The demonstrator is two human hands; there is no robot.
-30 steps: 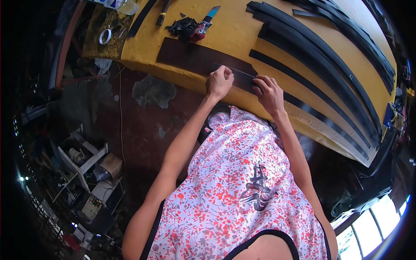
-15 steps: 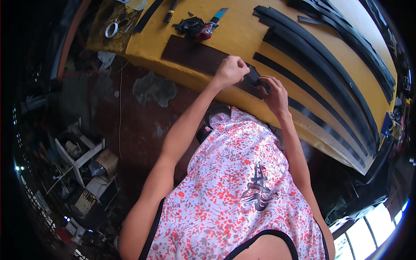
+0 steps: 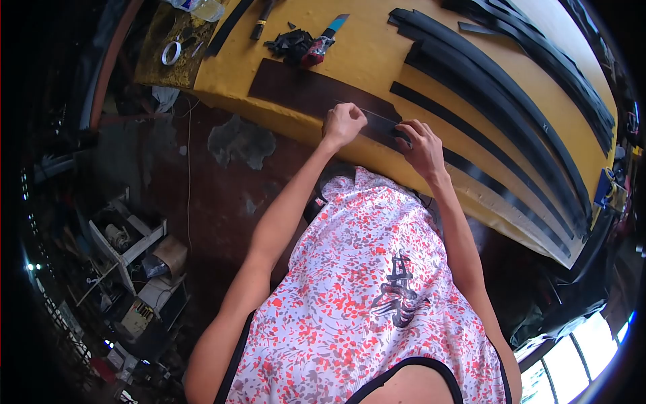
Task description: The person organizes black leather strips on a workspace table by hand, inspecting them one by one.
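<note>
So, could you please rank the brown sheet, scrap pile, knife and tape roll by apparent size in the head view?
1. brown sheet, clearly largest.
2. scrap pile and knife: they look about alike, so I leave them unranked.
3. tape roll, smallest.

Bright daylight on the tabletop, dim floor at left, strong fisheye bending and black vignette at the edges

Sheet [image 3: 296, 87] lies on table [image 3: 363, 54] (knife [image 3: 323, 40] behind it).
</note>
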